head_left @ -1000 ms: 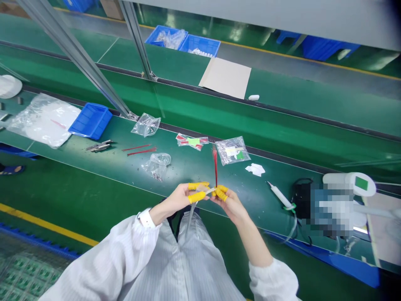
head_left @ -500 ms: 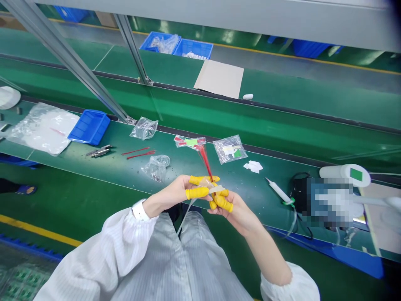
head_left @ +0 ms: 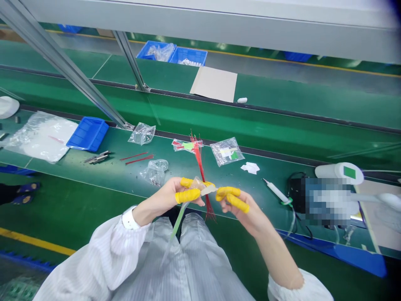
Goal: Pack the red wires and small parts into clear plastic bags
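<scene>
My left hand [head_left: 184,191], with yellow finger cots on, is closed on a pale strip of tape [head_left: 208,190]. A long translucent end of it hangs from this hand over my lap. My right hand [head_left: 233,200], also in yellow finger cots, pinches at the strip's other end, just right of the left fingertips. A bundle of thin red wires [head_left: 199,161] passes behind the left fingertips, its upper ends fanned out over a small plastic bag with a green label [head_left: 188,145]. Its lower ends spread past the bench's front edge. Whether the left fingers also grip the wires is hidden.
Several clear bags lie around, one with small parts [head_left: 227,151]. Loose red wires [head_left: 139,159], metal pieces [head_left: 98,157] and a blue tray [head_left: 88,133] are on the left. At right are crumpled white paper [head_left: 250,168], a dispensing syringe [head_left: 275,191] and a blurred device [head_left: 327,200].
My right hand has let go of the wire bundle's lower part and moved right to the strip's end. The wires' lower ends now show, fanned out. My left hand has shifted slightly left.
</scene>
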`<control>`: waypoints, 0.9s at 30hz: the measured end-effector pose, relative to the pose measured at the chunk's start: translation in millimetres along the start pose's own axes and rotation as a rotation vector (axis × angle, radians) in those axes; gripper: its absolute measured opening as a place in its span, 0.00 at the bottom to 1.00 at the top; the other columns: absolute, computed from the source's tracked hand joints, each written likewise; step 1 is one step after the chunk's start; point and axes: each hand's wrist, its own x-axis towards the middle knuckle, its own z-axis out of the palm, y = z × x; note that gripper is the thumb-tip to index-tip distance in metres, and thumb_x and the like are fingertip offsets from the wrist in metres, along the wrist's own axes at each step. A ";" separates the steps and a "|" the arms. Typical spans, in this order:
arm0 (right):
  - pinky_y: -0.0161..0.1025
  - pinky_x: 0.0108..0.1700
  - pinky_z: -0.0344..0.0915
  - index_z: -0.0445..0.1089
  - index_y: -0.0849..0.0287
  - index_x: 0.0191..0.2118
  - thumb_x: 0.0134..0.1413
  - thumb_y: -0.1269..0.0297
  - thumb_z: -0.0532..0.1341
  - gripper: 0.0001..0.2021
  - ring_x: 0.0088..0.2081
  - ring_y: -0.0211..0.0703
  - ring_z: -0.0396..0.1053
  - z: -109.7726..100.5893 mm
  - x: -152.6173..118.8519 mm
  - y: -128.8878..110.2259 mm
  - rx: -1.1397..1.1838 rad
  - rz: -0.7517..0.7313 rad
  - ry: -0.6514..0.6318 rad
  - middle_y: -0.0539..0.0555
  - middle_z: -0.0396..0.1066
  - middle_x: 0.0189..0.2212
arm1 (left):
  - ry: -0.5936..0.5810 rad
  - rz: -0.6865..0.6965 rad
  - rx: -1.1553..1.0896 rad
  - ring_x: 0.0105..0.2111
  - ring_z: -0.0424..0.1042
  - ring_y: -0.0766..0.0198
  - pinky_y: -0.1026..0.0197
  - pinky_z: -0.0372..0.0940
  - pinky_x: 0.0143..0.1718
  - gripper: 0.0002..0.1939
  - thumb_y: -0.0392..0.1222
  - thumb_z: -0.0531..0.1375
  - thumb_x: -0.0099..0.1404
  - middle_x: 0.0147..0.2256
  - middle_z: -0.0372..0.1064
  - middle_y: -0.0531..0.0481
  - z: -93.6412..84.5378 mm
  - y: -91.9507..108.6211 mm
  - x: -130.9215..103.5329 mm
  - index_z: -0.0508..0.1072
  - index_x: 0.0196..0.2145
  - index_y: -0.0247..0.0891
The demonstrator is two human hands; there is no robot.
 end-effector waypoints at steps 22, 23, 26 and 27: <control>0.31 0.16 0.64 0.76 0.53 0.25 0.42 0.59 0.69 0.05 0.19 0.36 0.66 14.4 -12.9 -70.2 -0.284 -0.668 0.168 0.51 0.70 0.19 | 0.155 0.344 0.646 0.38 0.73 0.66 0.65 0.68 0.43 0.17 0.41 0.59 0.61 0.38 0.75 0.52 28.2 5.3 -32.5 0.70 0.49 0.46; 0.31 0.15 0.63 0.77 0.51 0.26 0.42 0.60 0.69 0.03 0.19 0.36 0.65 19.0 -17.2 -71.1 -0.273 -0.711 0.176 0.50 0.70 0.20 | 0.159 0.370 0.700 0.38 0.73 0.67 0.66 0.68 0.43 0.17 0.40 0.59 0.61 0.38 0.75 0.53 29.5 4.3 -34.5 0.70 0.50 0.47; 0.31 0.13 0.60 0.77 0.47 0.30 0.44 0.63 0.68 0.04 0.20 0.36 0.65 33.0 -27.8 -66.5 -0.287 -0.776 0.208 0.50 0.71 0.24 | 0.164 0.436 0.823 0.38 0.73 0.68 0.69 0.67 0.41 0.19 0.40 0.58 0.62 0.42 0.74 0.53 32.9 0.8 -38.3 0.67 0.51 0.47; 0.31 0.13 0.59 0.77 0.47 0.31 0.45 0.64 0.68 0.04 0.20 0.36 0.65 35.9 -30.5 -62.9 -0.302 -0.798 0.226 0.50 0.71 0.24 | 0.174 0.449 0.864 0.38 0.73 0.67 0.69 0.67 0.42 0.19 0.40 0.58 0.62 0.43 0.74 0.53 33.8 -0.3 -39.2 0.67 0.52 0.47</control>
